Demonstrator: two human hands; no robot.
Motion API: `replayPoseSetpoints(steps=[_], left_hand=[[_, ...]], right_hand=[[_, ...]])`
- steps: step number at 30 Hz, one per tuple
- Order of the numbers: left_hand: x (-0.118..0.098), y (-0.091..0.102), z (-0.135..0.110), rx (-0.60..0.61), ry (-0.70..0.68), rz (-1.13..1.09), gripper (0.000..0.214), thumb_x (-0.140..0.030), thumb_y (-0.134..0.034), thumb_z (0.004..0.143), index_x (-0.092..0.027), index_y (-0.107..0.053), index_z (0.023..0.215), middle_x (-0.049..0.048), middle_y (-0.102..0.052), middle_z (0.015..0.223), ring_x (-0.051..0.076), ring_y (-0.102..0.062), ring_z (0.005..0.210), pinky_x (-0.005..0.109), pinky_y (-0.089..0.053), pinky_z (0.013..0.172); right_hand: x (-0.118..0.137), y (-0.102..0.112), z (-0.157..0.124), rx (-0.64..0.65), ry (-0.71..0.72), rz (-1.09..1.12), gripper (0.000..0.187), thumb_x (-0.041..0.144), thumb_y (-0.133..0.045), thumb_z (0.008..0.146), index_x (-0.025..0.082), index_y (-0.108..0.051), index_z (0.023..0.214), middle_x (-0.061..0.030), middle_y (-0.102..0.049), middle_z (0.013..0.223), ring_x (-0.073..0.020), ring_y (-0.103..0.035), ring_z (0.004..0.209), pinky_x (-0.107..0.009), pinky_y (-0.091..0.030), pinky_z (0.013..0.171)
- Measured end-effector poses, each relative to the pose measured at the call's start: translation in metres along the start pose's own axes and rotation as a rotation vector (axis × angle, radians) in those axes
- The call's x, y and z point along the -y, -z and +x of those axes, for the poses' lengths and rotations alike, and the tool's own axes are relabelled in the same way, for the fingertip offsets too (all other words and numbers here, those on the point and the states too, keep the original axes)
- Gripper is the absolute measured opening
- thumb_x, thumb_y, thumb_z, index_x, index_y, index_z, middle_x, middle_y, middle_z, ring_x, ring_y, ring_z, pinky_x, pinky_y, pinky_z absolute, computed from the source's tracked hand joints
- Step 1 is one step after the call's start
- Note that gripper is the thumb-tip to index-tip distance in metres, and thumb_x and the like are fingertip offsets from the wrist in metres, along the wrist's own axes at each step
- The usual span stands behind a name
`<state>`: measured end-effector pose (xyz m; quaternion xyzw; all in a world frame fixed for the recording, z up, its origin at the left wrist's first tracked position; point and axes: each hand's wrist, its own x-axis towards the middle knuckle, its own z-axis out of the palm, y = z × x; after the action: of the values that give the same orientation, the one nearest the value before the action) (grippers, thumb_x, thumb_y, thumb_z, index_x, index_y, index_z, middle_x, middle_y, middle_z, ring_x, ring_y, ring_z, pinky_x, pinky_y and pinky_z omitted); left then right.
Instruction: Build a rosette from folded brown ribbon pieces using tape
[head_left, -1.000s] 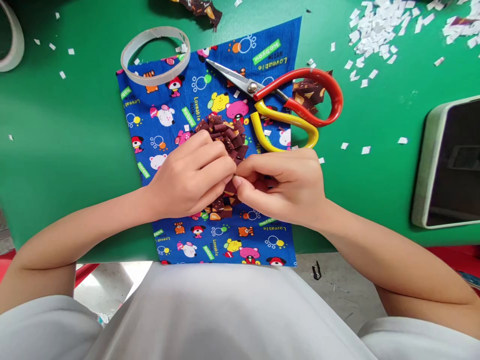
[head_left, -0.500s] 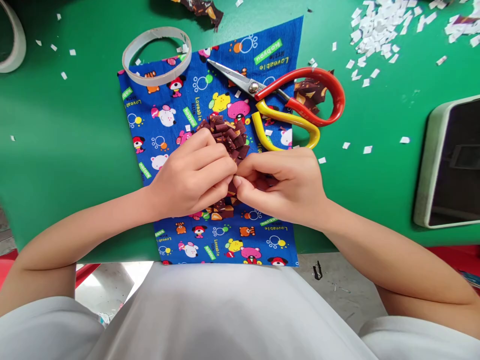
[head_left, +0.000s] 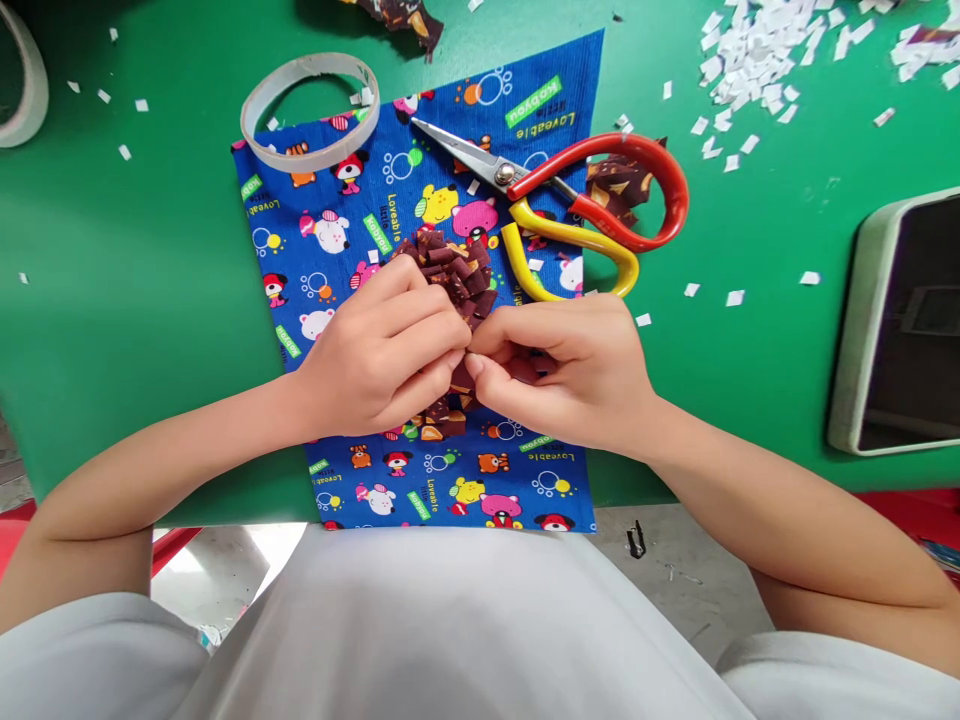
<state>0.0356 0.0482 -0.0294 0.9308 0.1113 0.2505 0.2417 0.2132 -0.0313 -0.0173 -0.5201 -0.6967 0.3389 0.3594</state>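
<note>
The fingers of my left hand [head_left: 382, 345] are curled inward, and the thumb and forefinger of my right hand [head_left: 574, 375] nearly meet at their tips; both sets come together over a heap of dark brown scraps [head_left: 450, 265]. I can't tell whether either has hold of a scrap. The heap lies on a blue printed cloth [head_left: 532, 500] upon the green surface [head_left: 150, 280]. Beyond my right hand, scissors [head_left: 540, 170] rest partly on the cloth, and a white ring [head_left: 300, 162] overlaps its far left corner. White bits [head_left: 754, 60] are piled well off, far right.
</note>
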Motion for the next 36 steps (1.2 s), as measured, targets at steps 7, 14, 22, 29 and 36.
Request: replayPoseSetpoints(steps=[7,14,22,29,36], left_hand=[[-0.0005,-0.0003,-0.0012,0.041,0.054,-0.025,0.012,-0.021,-0.042,0.094,-0.021,-0.051,0.086,0.0000,-0.059,0.076,0.014,-0.055,0.071,0.037,-0.050,0.073],[0.0007,0.0005,-0.0010,0.027,0.057,-0.064,0.013,-0.021,-0.043,0.092,-0.021,-0.054,0.085,-0.0001,-0.061,0.074,0.013,-0.055,0.068,0.037,-0.049,0.074],[-0.0018,0.0019,0.0029,0.049,0.171,-0.063,0.024,-0.027,-0.041,0.093,-0.020,-0.055,0.075,-0.0004,-0.059,0.065,0.012,-0.056,0.064,0.037,-0.052,0.076],[-0.0027,0.0039,0.0016,-0.120,0.188,-0.038,0.030,-0.033,-0.043,0.094,-0.021,-0.059,0.072,0.0026,-0.060,0.070,0.012,-0.056,0.063,0.031,-0.052,0.060],[-0.0043,0.0065,0.0057,-0.111,0.125,-0.133,0.014,-0.022,-0.052,0.090,-0.022,-0.059,0.079,0.0010,-0.063,0.075,0.010,-0.056,0.064,0.027,-0.050,0.060]], right_hand=[[0.0002,0.0021,0.0003,0.007,-0.003,0.004,0.019,0.008,-0.055,0.079,0.018,-0.050,0.063,0.0083,-0.042,0.048,-0.0015,-0.029,0.042,-0.016,-0.024,0.038],[-0.0012,0.0027,0.0003,0.013,0.007,0.025,0.018,0.010,-0.056,0.078,0.019,-0.052,0.064,0.0086,-0.046,0.047,-0.0018,-0.031,0.040,-0.017,-0.026,0.038],[-0.0011,0.0044,-0.0001,0.030,-0.044,0.088,0.018,0.013,-0.054,0.080,0.020,-0.052,0.064,0.0080,-0.047,0.048,-0.0035,-0.033,0.040,-0.019,-0.030,0.041],[0.0012,0.0025,0.0001,-0.105,-0.103,0.168,0.018,0.012,-0.055,0.082,0.018,-0.055,0.065,0.0074,-0.048,0.048,-0.0023,-0.036,0.039,-0.018,-0.030,0.039],[-0.0001,-0.0018,-0.0008,-0.245,-0.174,0.189,0.018,0.025,-0.057,0.089,0.019,-0.061,0.072,0.0048,-0.052,0.053,-0.0043,-0.041,0.041,-0.019,-0.032,0.038]])
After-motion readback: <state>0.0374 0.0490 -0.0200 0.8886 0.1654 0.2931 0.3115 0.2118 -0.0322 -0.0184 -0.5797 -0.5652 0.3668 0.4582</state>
